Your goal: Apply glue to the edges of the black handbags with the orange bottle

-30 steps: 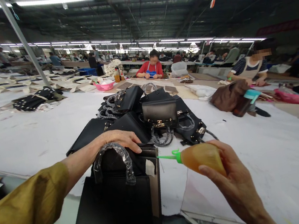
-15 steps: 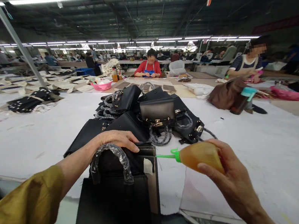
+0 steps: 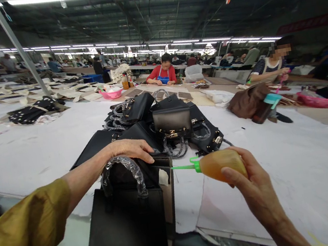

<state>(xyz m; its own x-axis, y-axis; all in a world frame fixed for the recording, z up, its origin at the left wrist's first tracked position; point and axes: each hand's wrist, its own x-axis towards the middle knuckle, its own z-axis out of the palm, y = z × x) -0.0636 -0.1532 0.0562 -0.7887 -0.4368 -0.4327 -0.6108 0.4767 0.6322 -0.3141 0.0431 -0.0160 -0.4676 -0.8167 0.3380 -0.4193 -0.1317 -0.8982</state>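
A black handbag (image 3: 127, 225) with a plastic-wrapped handle (image 3: 124, 167) stands at the near edge of the table, its side panel open toward the right. My left hand (image 3: 132, 149) reaches over the handle and is closed on the bag's far top edge; the fingertips are partly hidden. In my right hand (image 3: 252, 179) is a squeeze bottle (image 3: 221, 166) of amber liquid, held tilted sideways. Its thin green nozzle (image 3: 184, 167) points left, with the tip at the bag's right side edge. A small pale patch (image 3: 163, 177) shows on the bag's inner side.
Several black handbags (image 3: 171, 119) lie piled just beyond my hands on the white-covered table (image 3: 285, 170). Farther right are brown material (image 3: 247, 102) and a dark jar with a blue lid (image 3: 271, 99). A pink bowl (image 3: 111, 94) stands at the back; two co-workers sit across the table.
My right hand and the bottle have shifted slightly right and up. The bag has tilted and moved a little right, while my left hand keeps its hold.
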